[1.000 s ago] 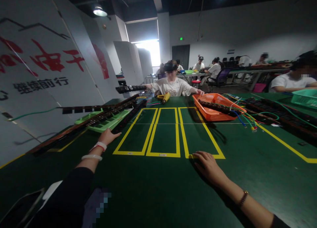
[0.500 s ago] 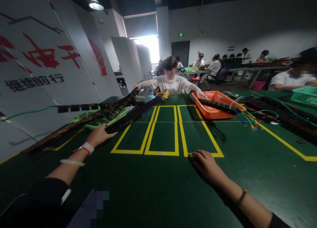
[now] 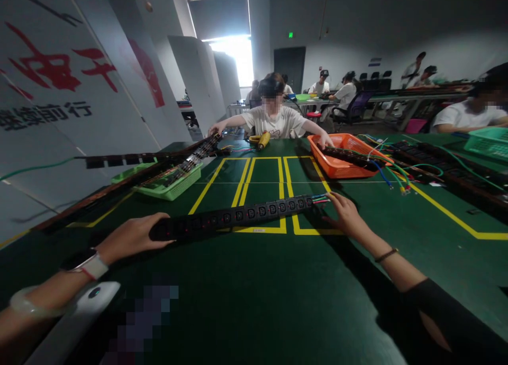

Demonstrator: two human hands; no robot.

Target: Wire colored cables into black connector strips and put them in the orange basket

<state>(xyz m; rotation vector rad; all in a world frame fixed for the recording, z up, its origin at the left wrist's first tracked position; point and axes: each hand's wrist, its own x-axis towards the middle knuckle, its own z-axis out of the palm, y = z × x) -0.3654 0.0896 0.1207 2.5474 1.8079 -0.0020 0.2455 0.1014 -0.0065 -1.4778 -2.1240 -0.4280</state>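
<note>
A long black power strip [image 3: 238, 215] with a row of sockets along its face is held slantwise over the green table, its right end farther away. My left hand [image 3: 137, 231] is closed round the near left end. Short coloured wires [image 3: 320, 198] come out of the far right end. My right hand [image 3: 349, 214] is at these wires, its fingertips curled against them; the grip itself is partly hidden. Yellow taped rectangles [image 3: 282, 195] on the tabletop lie beneath and behind the strip.
Across the table a person [image 3: 272, 113] has one hand on strips over a green basket [image 3: 178, 182] and one at an orange basket [image 3: 337, 169]. A yellow heat gun [image 3: 262, 139] lies before them. More black strips [image 3: 444, 169] with cables lie at right.
My left hand has brought the power strip nearer and swung it crosswise, its sockets now showing. My right hand has risen from the tabletop to the wires at the far end.
</note>
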